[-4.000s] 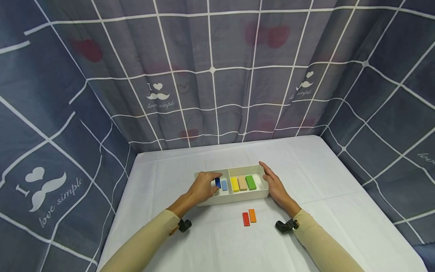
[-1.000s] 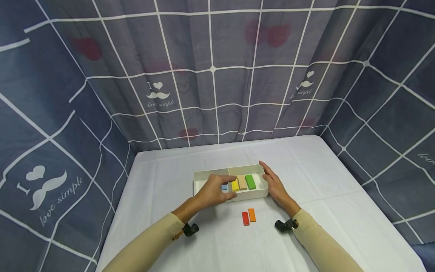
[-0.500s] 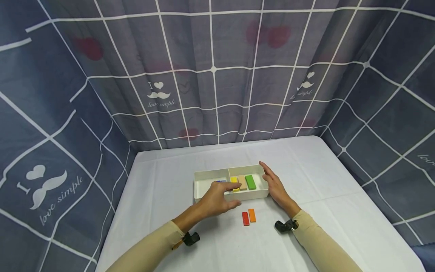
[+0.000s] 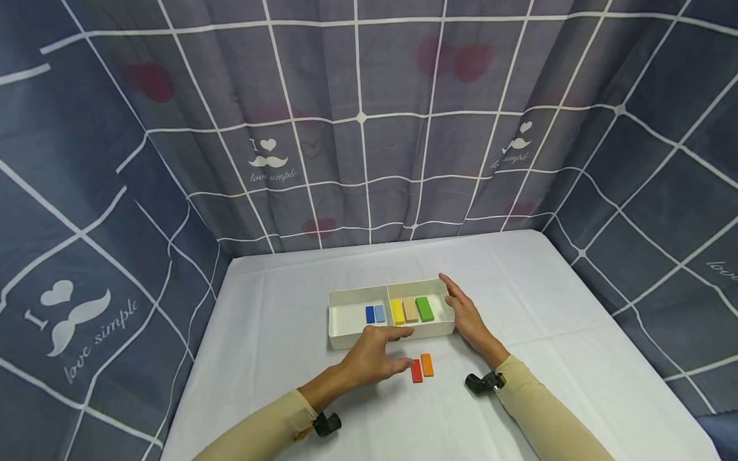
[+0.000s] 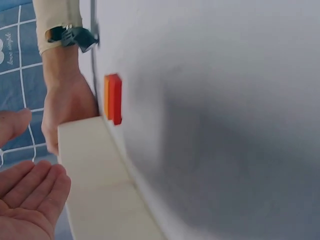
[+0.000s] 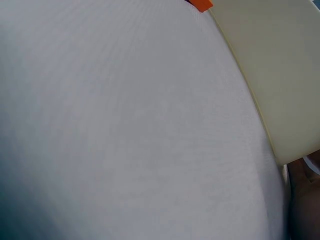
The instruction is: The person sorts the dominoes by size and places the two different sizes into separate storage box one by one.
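Note:
My left hand (image 4: 371, 360) is in front of the white two-compartment box (image 4: 352, 338), thumb and fingers spread apart and nothing between them. Its thumb tip is right at the red block (image 4: 417, 371), which lies on the table beside an orange block (image 4: 427, 365). My right hand (image 4: 471, 322) rests against the box's right end, index finger extended along the far corner and thumb at the rim. A dark blue block (image 4: 370, 314) and a light blue block (image 4: 379, 314) lie in the left compartment. The right compartment has yellow (image 4: 398, 312), tan (image 4: 410, 310) and green (image 4: 425, 308) blocks.
A white cloth covers the table (image 4: 277, 307). A dark checked curtain (image 4: 323, 153) hangs behind and on both sides. Each wrist wears a small black camera; the right one (image 4: 483, 383) sits close over the table.
Earlier my left hand held the dark blue block in the left compartment; that block now lies beside the light blue one. My left hand has come out toward the red block. My right hand stays.

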Demonstrator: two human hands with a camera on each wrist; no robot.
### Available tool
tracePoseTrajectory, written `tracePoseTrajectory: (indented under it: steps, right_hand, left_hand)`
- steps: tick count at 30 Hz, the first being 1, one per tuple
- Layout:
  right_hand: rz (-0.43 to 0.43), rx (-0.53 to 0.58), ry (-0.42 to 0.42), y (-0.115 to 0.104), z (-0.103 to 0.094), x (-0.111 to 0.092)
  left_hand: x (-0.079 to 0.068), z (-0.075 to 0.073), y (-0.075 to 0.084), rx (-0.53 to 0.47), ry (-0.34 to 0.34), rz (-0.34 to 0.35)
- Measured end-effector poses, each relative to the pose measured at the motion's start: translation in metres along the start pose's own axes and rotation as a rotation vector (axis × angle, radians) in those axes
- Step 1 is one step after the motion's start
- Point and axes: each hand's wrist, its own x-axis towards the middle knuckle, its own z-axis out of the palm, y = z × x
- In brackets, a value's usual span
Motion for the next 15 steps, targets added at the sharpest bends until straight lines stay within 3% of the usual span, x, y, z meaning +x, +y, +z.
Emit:
tracePoseTrajectory:
  steps: [6, 15]
  right_hand:
    - [0.004, 0.003, 0.006, 0.000, 0.000, 0.000]
    - [0.002, 0.008, 0.010, -0.001, 0.000, -0.001]
  left_hand:
    - [-0.006, 0.018, -0.003, 0.012, 0.006, 0.037]
    - [-0.015, 0.046, -0.008, 0.097, 0.039, 0.026]
